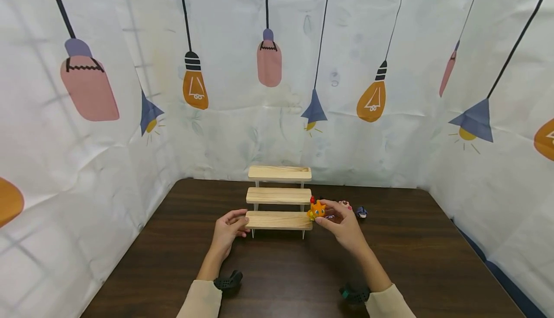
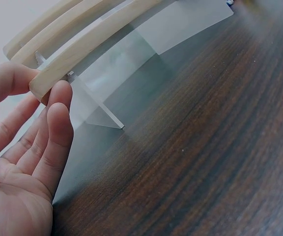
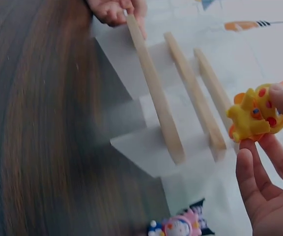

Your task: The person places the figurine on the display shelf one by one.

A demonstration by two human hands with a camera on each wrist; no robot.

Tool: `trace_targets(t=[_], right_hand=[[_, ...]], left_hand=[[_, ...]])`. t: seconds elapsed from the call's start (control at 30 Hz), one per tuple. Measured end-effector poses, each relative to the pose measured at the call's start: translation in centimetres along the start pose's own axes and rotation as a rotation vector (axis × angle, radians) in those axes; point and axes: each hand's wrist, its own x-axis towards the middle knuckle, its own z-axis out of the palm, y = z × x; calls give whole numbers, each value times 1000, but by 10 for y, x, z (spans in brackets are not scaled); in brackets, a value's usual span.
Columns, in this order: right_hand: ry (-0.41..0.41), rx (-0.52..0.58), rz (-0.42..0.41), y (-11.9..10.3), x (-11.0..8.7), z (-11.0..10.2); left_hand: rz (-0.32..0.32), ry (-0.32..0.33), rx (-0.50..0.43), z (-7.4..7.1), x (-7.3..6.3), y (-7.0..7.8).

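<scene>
Plainly, in the head view, the rack (image 1: 279, 197), three pale wooden steps, stood on the dark counter (image 1: 277, 279) just below the middle, toward 6 o'clock. The left hand (image 1: 229, 229) lay at its 8 o'clock, fingers and thumb gripping the near end of the lowest board (image 1: 277, 220). At the rack's 4 o'clock the right hand (image 1: 345, 226) pinched an orange and yellow toy (image 1: 317, 209) between thumb and fingers, beside that board's other end; whether toy and wood touched, I could not tell. Beyond this hand, at its 1 o'clock, a pink figure (image 1: 346, 204) and a blue figure (image 1: 361, 212) sat on the counter. White cloth (image 1: 242, 140) printed with lamps hung behind, toward 12 o'clock.

From the left wrist, the rack ran from 10 to 12 o'clock, with the left hand at 9 o'clock holding the lowest board's end. A translucent leg (image 2: 90, 105) slanted down beneath.

From the right wrist, the toy showed at 3 o'clock, yellow side with red spots outward, caught between the right hand's thumb and fingertips. The rack's boards sloped from 12 toward 5 o'clock, the left hand at their far end near 11 o'clock. The pink figure showed at 6 o'clock, partly cut off.
</scene>
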Motion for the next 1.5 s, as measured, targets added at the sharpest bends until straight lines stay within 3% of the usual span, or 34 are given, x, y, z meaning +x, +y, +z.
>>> trace_targets(t=[0.57, 0.93, 1.5], right_hand=[[-77, -4, -21, -28, 37, 36], [-161, -4, 25, -34, 65, 59], [-164, -13, 48, -34, 87, 88]], left_hand=[[14, 0, 10, 0, 2, -1], [-1, 1, -2, 0, -1, 1], [6, 1, 2, 0, -1, 0]])
